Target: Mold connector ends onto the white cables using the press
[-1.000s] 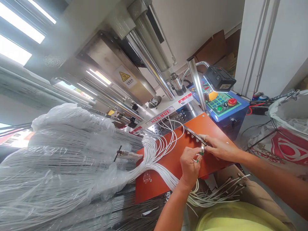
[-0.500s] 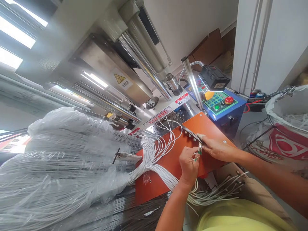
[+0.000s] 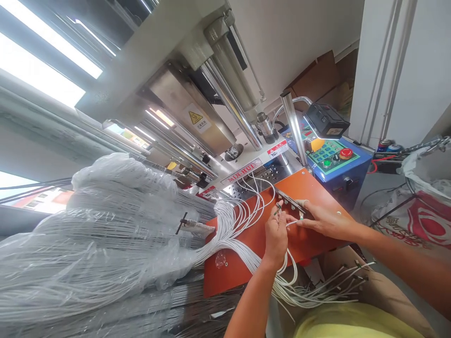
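My left hand (image 3: 275,237) pinches the end of a thin white cable (image 3: 291,223) with a small green-tipped connector, over an orange work plate (image 3: 246,244). Resting on the plate's right part, my right hand (image 3: 326,220) has its fingers pressing on a narrow metal fixture strip (image 3: 289,201) that holds several connectors. The cable end spans between both hands. A fan of white cables (image 3: 243,213) loops from the strip across the plate to a big bundle (image 3: 105,234) wrapped in clear plastic at the left.
Behind the plate rises a press machine (image 3: 211,108) with steel columns and a warning label. A blue control box (image 3: 334,159) with red and green buttons stands at the right. Loose cable ends (image 3: 331,286) hang over my lap. A bag-lined bin (image 3: 423,188) is far right.
My left hand moved up and left along the plate, drawing a cable end toward the strip. My right hand's fingers shifted slightly on the strip. The camera tilted.
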`<state>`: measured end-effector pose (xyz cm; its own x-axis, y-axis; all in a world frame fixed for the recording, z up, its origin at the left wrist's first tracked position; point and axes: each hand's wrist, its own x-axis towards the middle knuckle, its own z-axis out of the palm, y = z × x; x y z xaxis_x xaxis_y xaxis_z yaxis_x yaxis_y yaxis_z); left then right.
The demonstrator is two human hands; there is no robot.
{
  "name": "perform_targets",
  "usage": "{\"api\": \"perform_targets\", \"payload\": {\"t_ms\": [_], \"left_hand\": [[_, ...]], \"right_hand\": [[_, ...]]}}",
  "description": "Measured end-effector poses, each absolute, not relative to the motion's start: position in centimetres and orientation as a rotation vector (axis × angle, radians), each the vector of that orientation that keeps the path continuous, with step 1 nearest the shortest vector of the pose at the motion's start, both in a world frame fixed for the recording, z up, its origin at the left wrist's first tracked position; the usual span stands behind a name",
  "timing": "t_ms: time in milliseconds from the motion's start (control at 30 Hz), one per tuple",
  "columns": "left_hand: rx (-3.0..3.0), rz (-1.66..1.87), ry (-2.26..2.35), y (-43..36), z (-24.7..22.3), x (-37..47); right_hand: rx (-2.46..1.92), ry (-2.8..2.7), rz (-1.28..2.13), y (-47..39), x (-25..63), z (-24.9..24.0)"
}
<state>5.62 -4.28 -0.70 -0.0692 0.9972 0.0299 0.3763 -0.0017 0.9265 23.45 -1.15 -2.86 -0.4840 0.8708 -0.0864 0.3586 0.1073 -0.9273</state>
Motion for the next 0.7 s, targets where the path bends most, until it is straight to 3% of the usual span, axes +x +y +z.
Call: {"api": "perform_targets", "payload": {"t_ms": [700], "left_hand": [[1.271,1.193,1.535,-2.3,-0.9,4.7]], "right_hand": [[-1.216,-1.877,1.331,-1.2,23.4,-3.2]]}}
